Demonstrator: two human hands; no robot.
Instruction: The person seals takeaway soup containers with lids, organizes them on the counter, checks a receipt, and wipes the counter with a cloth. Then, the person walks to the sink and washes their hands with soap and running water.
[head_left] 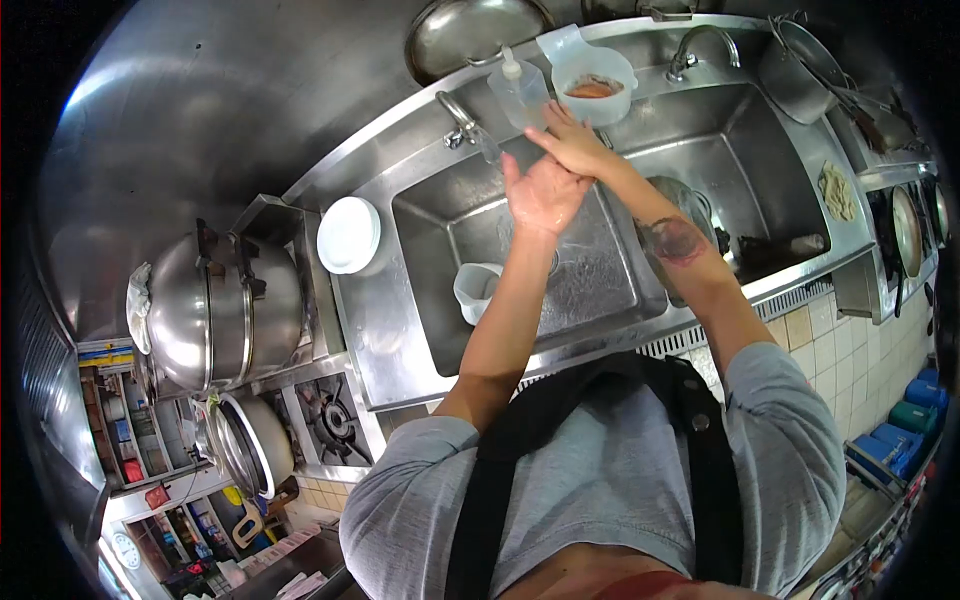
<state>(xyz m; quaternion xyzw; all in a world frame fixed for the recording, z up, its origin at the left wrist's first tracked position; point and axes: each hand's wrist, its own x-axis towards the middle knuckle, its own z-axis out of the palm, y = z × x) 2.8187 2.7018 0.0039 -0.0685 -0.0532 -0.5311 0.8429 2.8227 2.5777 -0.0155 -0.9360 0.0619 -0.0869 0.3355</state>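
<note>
My left hand (545, 195) is held palm up over the left basin (450, 232), its thumb out to the side and its palm looking wet. My right hand (573, 145) lies flat across the left hand's fingers, hiding most of them, with its own fingers stretched out. Both hands are open and I see nothing held in them. Just beyond my right fingertips stands a clear pump bottle (517, 90). To the left of the hands is a faucet (458, 112), its spout pointing toward them.
In the left basin sits a white container (476, 291). White lids or plates (349, 235) are stacked on the left ledge. A white tub (605, 103) with reddish contents stands at the back. The right basin (765, 160) holds a round metal vessel (685, 200); a pot (797, 72) stands beyond.
</note>
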